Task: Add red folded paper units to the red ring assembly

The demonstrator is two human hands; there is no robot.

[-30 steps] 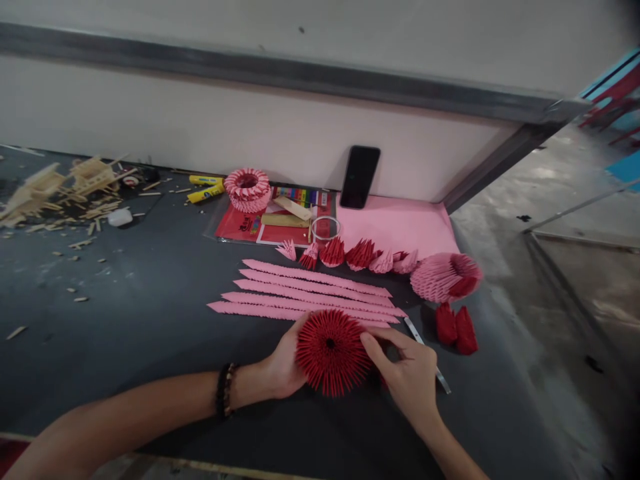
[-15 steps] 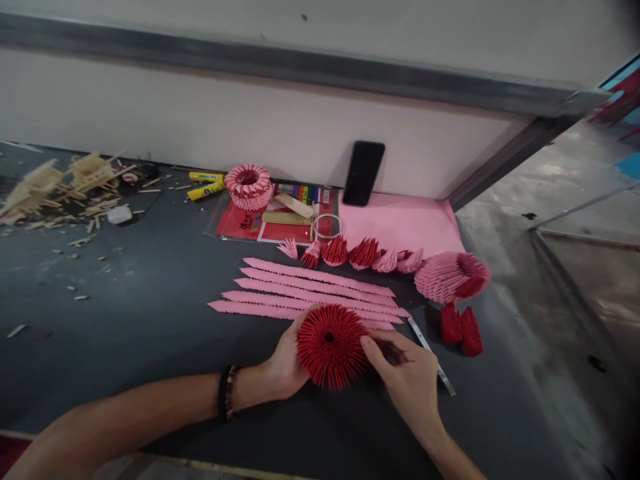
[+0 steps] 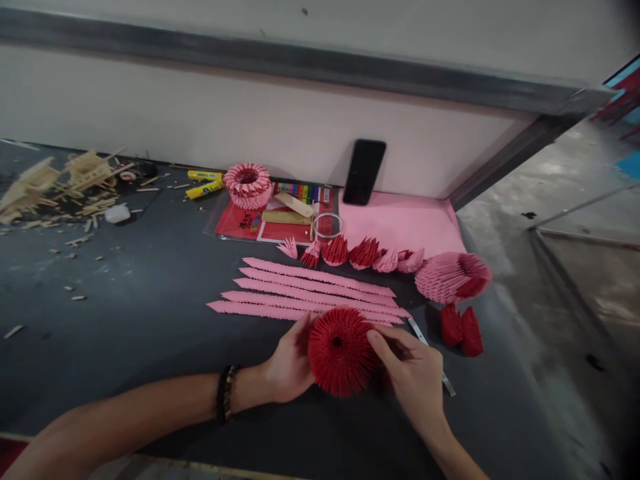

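Observation:
Between my hands is a round red piece of folded-paper origami (image 3: 343, 353), its pleats fanning out from a small dark hole. My left hand (image 3: 293, 357) is wrapped round its left side, with some fingers hidden behind it. On the opposite edge, the thumb and fingers of my right hand (image 3: 413, 367) pinch the pleats. Just beyond lie several long pink folded-paper strips (image 3: 315, 280), side by side. A thin metallic strip (image 3: 420, 333) lies partly behind my right hand. Two red paper blocks (image 3: 461, 330) stand to the right of it.
Behind the strips is a row of small red and pink paper pieces (image 3: 363, 253), ending at a pink paper bowl shape (image 3: 440, 277). A phone (image 3: 365, 172) leans on the wall. Far left are wooden models (image 3: 87, 173) and scattered sticks; yellow glue sticks (image 3: 205, 187) lie nearby.
The red origami piece has shifted slightly right and towards me, and its face has tilted. My right hand has moved a little right with it. My left hand keeps its hold.

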